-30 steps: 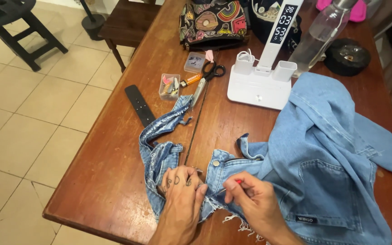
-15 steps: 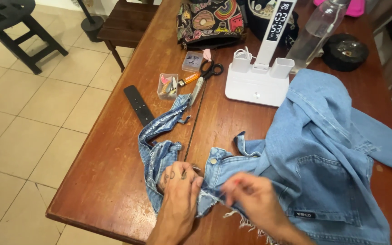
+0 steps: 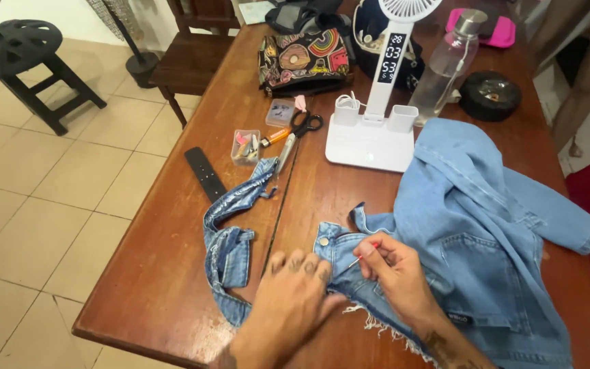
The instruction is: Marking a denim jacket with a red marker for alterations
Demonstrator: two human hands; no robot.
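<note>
Denim garment [image 3: 472,225] sprawls at worktop's [image 3: 172,273] 4 o'clock, waistband pinned flat under left hand [image 3: 295,294], fingers spread, gripping nothing; right hand [image 3: 394,270] pinches thin red-tipped tool [image 3: 362,255] against seam. Scissors [image 3: 295,137], white desk lamp [image 3: 373,130] toward 12 o'clock.

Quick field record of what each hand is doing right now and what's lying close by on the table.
left hand: flat on the denim garment, pressing it to the wooden table
right hand: pinches a thin red-tipped tool at the denim edge by a metal button
nearby: torn denim strip, scissors, black remote, white desk lamp base
</note>
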